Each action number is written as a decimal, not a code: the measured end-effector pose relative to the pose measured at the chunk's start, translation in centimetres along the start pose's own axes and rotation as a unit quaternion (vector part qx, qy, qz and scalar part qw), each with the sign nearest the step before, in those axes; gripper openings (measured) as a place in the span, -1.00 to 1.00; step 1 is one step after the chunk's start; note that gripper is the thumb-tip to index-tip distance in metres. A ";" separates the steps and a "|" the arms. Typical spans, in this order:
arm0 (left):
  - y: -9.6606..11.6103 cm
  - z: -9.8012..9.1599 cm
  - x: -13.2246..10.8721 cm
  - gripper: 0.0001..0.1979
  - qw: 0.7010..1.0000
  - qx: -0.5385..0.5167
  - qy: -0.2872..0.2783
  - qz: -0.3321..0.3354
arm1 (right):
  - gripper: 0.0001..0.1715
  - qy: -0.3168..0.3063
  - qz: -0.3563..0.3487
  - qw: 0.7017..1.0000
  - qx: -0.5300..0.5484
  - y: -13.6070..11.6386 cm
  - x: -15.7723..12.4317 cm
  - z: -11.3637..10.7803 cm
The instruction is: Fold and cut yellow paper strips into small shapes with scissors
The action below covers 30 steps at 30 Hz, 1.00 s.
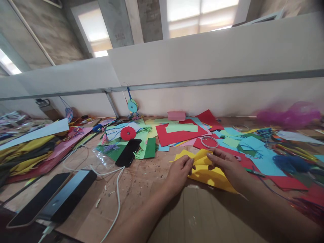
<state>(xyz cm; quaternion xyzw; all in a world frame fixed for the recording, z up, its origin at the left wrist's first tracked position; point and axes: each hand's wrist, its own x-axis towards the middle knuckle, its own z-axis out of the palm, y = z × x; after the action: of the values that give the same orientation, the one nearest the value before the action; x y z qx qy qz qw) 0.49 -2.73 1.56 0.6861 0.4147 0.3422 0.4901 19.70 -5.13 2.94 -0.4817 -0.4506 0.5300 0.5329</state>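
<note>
Between my two hands is a small piece of yellow paper point(201, 157), creased and raised off the table. My left hand point(179, 170) pinches its left end between thumb and fingers. At the right end, my right hand point(226, 165) grips it with thumb and fingertips. Beneath lies a larger yellow sheet point(211, 177), partly covered by my hands. A metal ring point(209, 142) rests just beyond my right hand on red paper point(199, 143).
A black phone point(128, 152), a power bank point(68, 195) with a white cable point(117, 189), and another dark phone point(37, 200) lie on the left. Coloured sheets, a red disc point(128, 134) and blue yarn point(288, 163) spread across the table. A white partition point(202, 59) stands behind.
</note>
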 end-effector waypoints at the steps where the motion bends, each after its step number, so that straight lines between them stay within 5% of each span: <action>1: 0.0 0.0 0.0 -0.60 1.000 0.007 0.001 0.002 | -0.65 -0.006 0.000 1.000 -0.004 0.1 0.0 0.0; 10: 0.8 0.2 -0.5 -0.58 0.996 -0.034 -0.083 -0.021 | -0.70 -0.027 0.008 0.999 -0.028 -0.1 -0.3 0.2; 22: 0.1 0.8 -0.5 -0.61 1.000 -0.001 -0.006 -0.006 | -0.60 -0.052 0.031 0.998 -0.016 -0.2 -0.4 1.1; 30: 0.2 1.1 -0.8 -0.53 0.995 -0.048 -0.077 -0.030 | -0.62 -0.049 0.042 0.998 -0.003 0.0 -0.5 1.2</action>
<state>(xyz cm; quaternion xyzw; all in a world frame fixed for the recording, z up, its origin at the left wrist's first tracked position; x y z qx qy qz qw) 1.14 -3.89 1.37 0.6733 0.3790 0.2935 0.5630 18.54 -5.54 3.11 -0.4750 -0.4572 0.5737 0.4859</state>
